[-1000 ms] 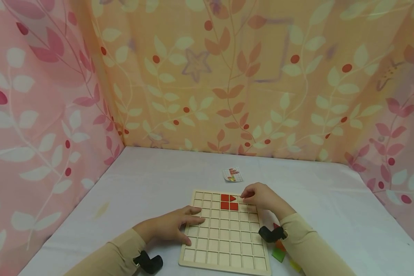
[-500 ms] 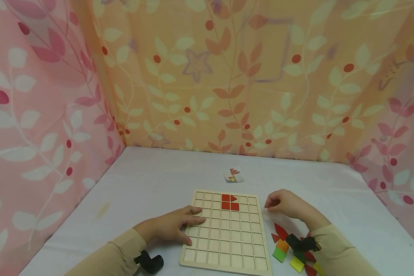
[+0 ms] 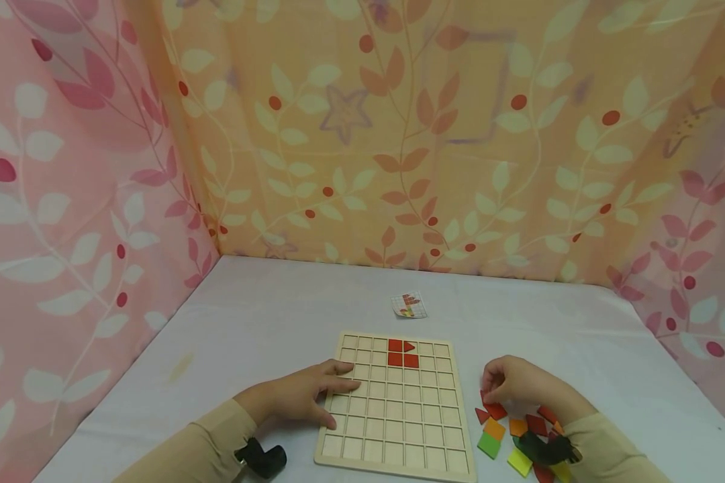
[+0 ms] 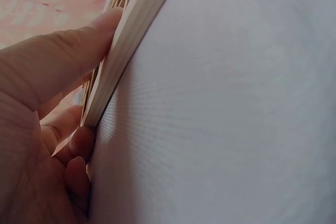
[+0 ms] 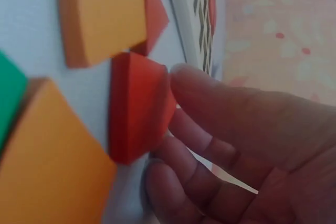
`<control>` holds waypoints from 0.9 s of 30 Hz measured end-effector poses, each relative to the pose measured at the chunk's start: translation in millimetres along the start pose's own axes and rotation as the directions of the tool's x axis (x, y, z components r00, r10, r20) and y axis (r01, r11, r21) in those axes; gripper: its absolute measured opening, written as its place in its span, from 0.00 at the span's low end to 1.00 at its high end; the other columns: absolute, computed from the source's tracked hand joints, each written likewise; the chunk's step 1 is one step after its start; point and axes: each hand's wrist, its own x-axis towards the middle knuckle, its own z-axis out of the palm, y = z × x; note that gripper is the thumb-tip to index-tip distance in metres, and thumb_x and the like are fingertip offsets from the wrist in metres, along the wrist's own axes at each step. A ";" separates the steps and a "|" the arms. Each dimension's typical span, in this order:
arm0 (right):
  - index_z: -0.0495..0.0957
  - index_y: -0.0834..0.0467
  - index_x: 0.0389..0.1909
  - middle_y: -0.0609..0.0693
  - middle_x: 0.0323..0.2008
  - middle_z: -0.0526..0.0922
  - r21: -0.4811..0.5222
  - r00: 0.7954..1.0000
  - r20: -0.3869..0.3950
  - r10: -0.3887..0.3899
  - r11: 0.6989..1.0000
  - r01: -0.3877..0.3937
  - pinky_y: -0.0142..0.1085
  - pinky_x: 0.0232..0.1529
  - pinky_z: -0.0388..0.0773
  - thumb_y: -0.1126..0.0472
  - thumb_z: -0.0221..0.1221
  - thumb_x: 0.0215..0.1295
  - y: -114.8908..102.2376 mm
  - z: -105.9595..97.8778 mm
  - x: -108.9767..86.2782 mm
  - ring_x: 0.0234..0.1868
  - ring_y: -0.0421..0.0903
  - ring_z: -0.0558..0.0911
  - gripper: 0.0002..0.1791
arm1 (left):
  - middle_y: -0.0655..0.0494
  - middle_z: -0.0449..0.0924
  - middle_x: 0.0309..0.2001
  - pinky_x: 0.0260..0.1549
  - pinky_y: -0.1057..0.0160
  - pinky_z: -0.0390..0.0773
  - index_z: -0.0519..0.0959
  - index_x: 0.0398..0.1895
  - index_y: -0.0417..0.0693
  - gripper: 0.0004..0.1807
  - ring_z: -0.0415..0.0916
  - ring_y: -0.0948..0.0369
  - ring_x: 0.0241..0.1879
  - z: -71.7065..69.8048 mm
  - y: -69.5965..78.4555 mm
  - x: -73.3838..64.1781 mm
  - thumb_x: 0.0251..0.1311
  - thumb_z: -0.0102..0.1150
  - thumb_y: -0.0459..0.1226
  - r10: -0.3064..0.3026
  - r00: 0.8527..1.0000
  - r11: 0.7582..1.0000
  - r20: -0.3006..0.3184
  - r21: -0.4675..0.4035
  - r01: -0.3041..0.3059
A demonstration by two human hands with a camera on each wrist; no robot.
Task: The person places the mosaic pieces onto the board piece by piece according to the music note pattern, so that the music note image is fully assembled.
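A wooden grid board [image 3: 393, 408] lies on the white table. Three red squares [image 3: 411, 361] and a red triangle [image 3: 408, 347] sit in cells near its far edge. My left hand [image 3: 299, 391] rests along the board's left side, fingers spread onto the grid; in the left wrist view the thumb [image 4: 79, 51] touches the board's edge. Right of the board, my right hand [image 3: 528, 386] has its thumb and fingertips at a red leaf-shaped piece [image 3: 495, 411]. Up close, the thumb [image 5: 220, 98] and curled fingers pinch the far end of this red piece [image 5: 144, 108].
Loose pieces lie around the right hand: a small red triangle [image 3: 481, 416], an orange square [image 3: 494, 429], a green one [image 3: 489, 445], a yellow one [image 3: 520, 461] and several more. A small printed pattern card [image 3: 409, 305] lies beyond the board. Patterned cloth [image 3: 350, 147] walls the table.
My right hand has left the board's far right part, moved right and toward me, and come down onto the red leaf-shaped piece. The left hand and board stay put.
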 end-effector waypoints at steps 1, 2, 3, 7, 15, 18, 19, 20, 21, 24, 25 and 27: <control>0.75 0.57 0.23 0.46 0.20 0.74 0.000 1.000 0.004 -0.014 1.000 0.014 0.36 0.28 0.69 0.60 0.69 0.46 0.5 0.6 -0.4 0.25 0.45 0.71 0.10 | 0.61 0.50 0.69 0.62 0.50 0.53 0.63 0.65 0.66 0.40 0.47 0.54 0.68 0.0 -0.2 0.2 0.45 0.63 0.56 -0.001 1.000 1.000 0.001 -0.002 0.001; 0.75 0.57 0.22 0.46 0.19 0.74 0.005 1.000 0.006 -0.020 1.000 0.020 0.36 0.27 0.68 0.60 0.69 0.46 0.7 1.2 -0.7 0.25 0.45 0.71 0.11 | 0.61 0.50 0.69 0.62 0.50 0.53 0.63 0.65 0.67 0.40 0.47 0.54 0.68 0.1 -0.3 0.5 0.45 0.64 0.56 -0.003 1.000 1.000 0.002 -0.005 0.003; 0.75 0.57 0.22 0.46 0.19 0.74 0.006 1.000 0.004 -0.024 1.000 0.024 0.36 0.26 0.68 0.59 0.69 0.45 0.7 1.9 -0.9 0.25 0.45 0.71 0.11 | 0.61 0.50 0.69 0.62 0.50 0.53 0.63 0.65 0.66 0.40 0.47 0.54 0.68 0.3 -0.5 0.6 0.45 0.64 0.56 -0.002 1.000 1.000 0.001 -0.006 0.002; 0.74 0.57 0.21 0.46 0.19 0.73 0.005 1.000 -0.005 -0.020 1.000 0.020 0.35 0.25 0.68 0.57 0.69 0.45 1.0 4.9 -1.4 0.24 0.45 0.71 0.13 | 0.61 0.50 0.69 0.62 0.50 0.53 0.64 0.65 0.67 0.40 0.47 0.54 0.68 0.7 -0.6 0.6 0.44 0.64 0.56 -0.002 1.000 1.000 -0.002 -0.010 0.002; 0.74 0.57 0.22 0.47 0.18 0.71 0.039 1.000 0.009 -0.017 0.999 0.016 0.34 0.22 0.68 0.62 0.68 0.46 -2.5 8.2 -2.2 0.23 0.45 0.71 0.11 | 0.60 0.50 0.69 0.61 0.50 0.54 0.64 0.65 0.66 0.40 0.47 0.54 0.68 1.0 -1.4 0.9 0.44 0.64 0.55 -0.001 1.000 1.000 -0.002 -0.027 0.001; 0.73 0.56 0.23 0.47 0.19 0.71 0.020 1.000 -0.004 -0.021 1.000 0.021 0.34 0.22 0.67 0.60 0.69 0.46 -4.1 8.5 -2.1 0.23 0.45 0.71 0.12 | 0.61 0.50 0.69 0.62 0.50 0.54 0.64 0.65 0.67 0.40 0.47 0.54 0.68 0.9 -1.5 1.1 0.44 0.64 0.55 -0.010 1.000 1.000 0.000 -0.025 0.010; 0.73 0.56 0.24 0.47 0.19 0.71 0.013 1.000 -0.009 -0.028 1.000 0.028 0.34 0.23 0.67 0.60 0.69 0.46 -4.5 8.7 -1.9 0.24 0.45 0.70 0.12 | 0.61 0.50 0.69 0.62 0.50 0.54 0.64 0.65 0.67 0.40 0.47 0.54 0.68 1.0 -1.7 1.1 0.44 0.64 0.56 -0.010 1.000 1.000 -0.001 -0.023 0.010; 0.73 0.56 0.25 0.47 0.19 0.71 0.007 0.999 -0.014 -0.036 0.999 0.036 0.34 0.23 0.67 0.59 0.69 0.46 -4.6 9.0 -1.5 0.24 0.45 0.70 0.13 | 0.62 0.49 0.69 0.62 0.50 0.54 0.64 0.64 0.67 0.40 0.47 0.54 0.68 1.1 -2.1 1.2 0.44 0.64 0.56 -0.012 1.000 1.000 0.000 -0.024 0.012; 0.73 0.55 0.26 0.47 0.19 0.70 0.001 0.999 -0.019 -0.045 0.999 0.045 0.34 0.24 0.66 0.59 0.69 0.46 -4.5 9.3 -0.9 0.24 0.45 0.70 0.13 | 0.62 0.49 0.69 0.62 0.50 0.54 0.64 0.64 0.68 0.40 0.47 0.55 0.68 0.9 -1.9 1.1 0.44 0.64 0.56 -0.015 1.000 1.000 0.000 -0.027 0.015; 0.73 0.54 0.28 0.47 0.20 0.70 0.012 0.998 -0.021 -0.058 0.998 0.059 0.35 0.25 0.66 0.60 0.69 0.46 -4.3 11.1 1.0 0.24 0.45 0.70 0.12 | 0.62 0.49 0.69 0.62 0.50 0.53 0.64 0.64 0.68 0.40 0.46 0.55 0.68 0.8 -1.9 1.0 0.44 0.64 0.56 -0.013 1.000 1.000 0.002 -0.027 0.013; 0.74 0.54 0.28 0.47 0.20 0.70 0.020 0.998 -0.019 -0.062 0.998 0.063 0.35 0.25 0.67 0.61 0.68 0.47 -4.2 11.7 1.6 0.24 0.45 0.70 0.12 | 0.61 0.49 0.69 0.62 0.50 0.54 0.64 0.65 0.67 0.40 0.47 0.54 0.68 0.9 -2.2 1.0 0.44 0.64 0.56 -0.006 1.000 1.000 0.000 -0.021 0.006; 0.74 0.55 0.28 0.48 0.20 0.71 0.036 0.998 -0.015 -0.056 0.998 0.057 0.35 0.25 0.67 0.63 0.68 0.47 -4.5 13.0 2.5 0.24 0.45 0.70 0.11 | 0.61 0.49 0.69 0.62 0.50 0.54 0.64 0.65 0.67 0.40 0.47 0.54 0.68 0.8 -2.0 1.1 0.44 0.64 0.56 -0.003 1.000 1.000 0.000 -0.016 0.003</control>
